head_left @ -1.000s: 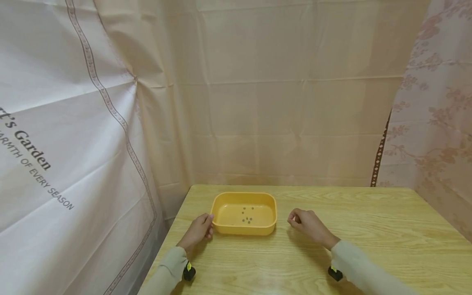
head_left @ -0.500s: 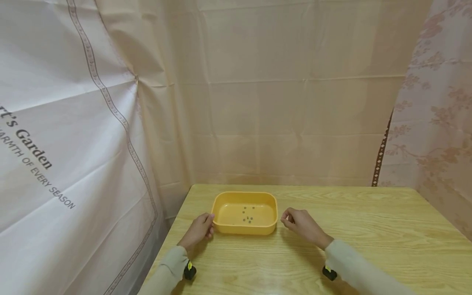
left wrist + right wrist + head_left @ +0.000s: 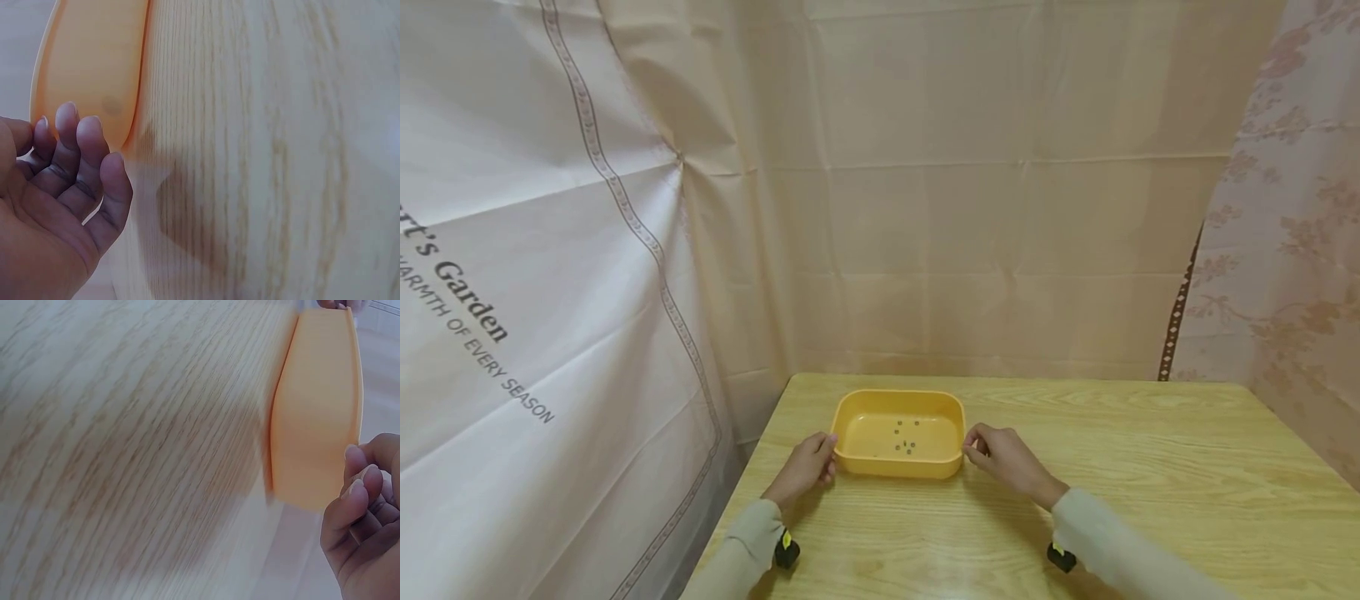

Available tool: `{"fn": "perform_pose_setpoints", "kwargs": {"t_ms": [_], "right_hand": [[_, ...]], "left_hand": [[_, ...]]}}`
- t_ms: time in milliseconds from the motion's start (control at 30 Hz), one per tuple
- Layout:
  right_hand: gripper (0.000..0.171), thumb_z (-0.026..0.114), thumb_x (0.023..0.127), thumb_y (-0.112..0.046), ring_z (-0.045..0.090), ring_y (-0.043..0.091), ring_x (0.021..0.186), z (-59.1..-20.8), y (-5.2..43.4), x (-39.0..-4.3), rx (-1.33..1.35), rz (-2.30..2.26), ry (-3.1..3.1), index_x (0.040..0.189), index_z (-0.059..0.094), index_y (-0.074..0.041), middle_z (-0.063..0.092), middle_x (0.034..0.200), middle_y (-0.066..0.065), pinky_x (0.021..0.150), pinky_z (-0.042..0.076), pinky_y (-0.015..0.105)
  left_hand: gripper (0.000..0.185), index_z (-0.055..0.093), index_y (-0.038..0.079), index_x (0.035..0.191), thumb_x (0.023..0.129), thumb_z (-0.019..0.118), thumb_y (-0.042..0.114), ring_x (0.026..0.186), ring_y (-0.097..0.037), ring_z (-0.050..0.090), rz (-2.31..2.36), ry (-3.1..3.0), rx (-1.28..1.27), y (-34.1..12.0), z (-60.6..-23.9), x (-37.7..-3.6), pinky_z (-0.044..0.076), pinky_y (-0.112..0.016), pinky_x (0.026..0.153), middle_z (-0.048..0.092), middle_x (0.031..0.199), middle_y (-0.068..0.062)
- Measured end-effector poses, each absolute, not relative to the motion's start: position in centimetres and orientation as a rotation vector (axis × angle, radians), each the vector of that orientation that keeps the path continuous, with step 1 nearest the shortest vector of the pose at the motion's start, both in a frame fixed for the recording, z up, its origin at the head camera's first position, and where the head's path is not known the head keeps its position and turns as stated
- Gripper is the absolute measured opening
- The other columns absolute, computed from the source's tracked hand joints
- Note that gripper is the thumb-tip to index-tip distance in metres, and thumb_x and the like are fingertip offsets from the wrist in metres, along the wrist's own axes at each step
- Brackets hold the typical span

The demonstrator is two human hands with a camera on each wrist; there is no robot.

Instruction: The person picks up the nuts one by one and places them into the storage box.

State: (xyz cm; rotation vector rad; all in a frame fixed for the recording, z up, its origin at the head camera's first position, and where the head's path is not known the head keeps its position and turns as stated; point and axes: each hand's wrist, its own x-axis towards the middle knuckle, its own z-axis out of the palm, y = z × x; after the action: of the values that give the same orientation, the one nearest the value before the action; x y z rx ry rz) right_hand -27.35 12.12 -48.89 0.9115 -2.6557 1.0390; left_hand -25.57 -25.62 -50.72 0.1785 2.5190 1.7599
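A yellow plastic basin (image 3: pixel 898 468), rectangular with rounded corners, stands on the wooden table. Several small dark ring-like pieces (image 3: pixel 912 445) lie scattered on its floor, too small to name. At the basin's left end my left hand (image 3: pixel 802 469) pinches the rim between thumb and index finger; the other fingers are bent beside the outer wall in the left wrist view. My right hand (image 3: pixel 1009 460) is at the opposite end, its thumb and curled fingers meeting at the right rim. In the right wrist view its fingertips (image 3: pixel 355 456) overlap the basin's edge.
The light wood-grain table (image 3: pixel 1112 433) reaches out to the right and toward me. Beige cloth (image 3: pixel 925 208) hangs behind it, white printed cloth (image 3: pixel 550 292) on the left and floral cloth (image 3: pixel 1292 250) on the right. Each wrist carries a small black device (image 3: pixel 787 550).
My right hand has moved left, from a gap beside the basin to its right rim. The left hand stays at the left rim, and the basin is practically still.
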Motion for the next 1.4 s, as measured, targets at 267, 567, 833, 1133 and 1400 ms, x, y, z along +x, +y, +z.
{"fn": "perform_pose_setpoints", "kwargs": {"t_ms": [267, 567, 833, 1133, 1400], "right_hand": [[0.005, 0.066, 0.102, -0.011, 0.042, 0.001, 0.053, -49.0, 11.8, -27.4, 0.938, 1.036, -2.631, 0.100, 0.065, -0.007, 0.053, 0.066, -0.011, 0.048, 0.040, 0.021], [0.006, 0.063, 0.104, -0.012, 0.040, 0.001, 0.051, -49.2, 11.8, -27.5, 1.052, 1.084, -2.603, 0.106, 0.063, -0.007, 0.050, 0.063, -0.011, 0.048, 0.039, 0.021], [0.009, 0.061, 0.106, -0.015, 0.039, 0.001, 0.052, -49.1, 12.1, -27.3, 1.057, 1.083, -2.644, 0.109, 0.064, -0.007, 0.047, 0.063, -0.011, 0.049, 0.037, 0.021], [0.014, 0.059, 0.107, -0.019, 0.041, 0.002, 0.052, -49.2, 12.4, -27.3, 1.048, 1.108, -2.662, 0.110, 0.064, -0.006, 0.049, 0.064, -0.011, 0.049, 0.039, 0.022], [0.015, 0.060, 0.107, -0.017, 0.042, 0.003, 0.052, -49.2, 13.0, -26.8, 0.967, 1.096, -2.691, 0.116, 0.063, -0.006, 0.052, 0.067, -0.009, 0.050, 0.041, 0.023]], "left_hand": [[0.038, 0.053, -0.003, 0.095, 0.114, 0.042, 0.029, 0.063, -0.014, 0.054, 1.752, 2.527, 0.181, -25.6, -50.5, -25.5, 0.049, -0.025, 0.056, 0.058, 0.076, -0.008], [0.039, 0.054, -0.004, 0.096, 0.114, 0.042, 0.029, 0.062, -0.014, 0.053, 1.750, 2.527, 0.178, -25.5, -50.6, -25.5, 0.048, -0.025, 0.056, 0.058, 0.075, -0.007], [0.038, 0.053, -0.003, 0.096, 0.114, 0.042, 0.029, 0.063, -0.014, 0.053, 1.756, 2.515, 0.192, -25.4, -50.7, -25.8, 0.049, -0.025, 0.056, 0.057, 0.076, -0.007], [0.039, 0.053, -0.001, 0.097, 0.113, 0.043, 0.033, 0.065, -0.015, 0.054, 1.745, 2.512, 0.195, -25.2, -50.7, -25.9, 0.049, -0.026, 0.057, 0.058, 0.078, -0.008], [0.042, 0.055, -0.002, 0.095, 0.112, 0.046, 0.035, 0.064, -0.014, 0.052, 1.708, 2.533, 0.219, -25.6, -50.7, -26.1, 0.048, -0.026, 0.058, 0.057, 0.077, -0.006]]}}
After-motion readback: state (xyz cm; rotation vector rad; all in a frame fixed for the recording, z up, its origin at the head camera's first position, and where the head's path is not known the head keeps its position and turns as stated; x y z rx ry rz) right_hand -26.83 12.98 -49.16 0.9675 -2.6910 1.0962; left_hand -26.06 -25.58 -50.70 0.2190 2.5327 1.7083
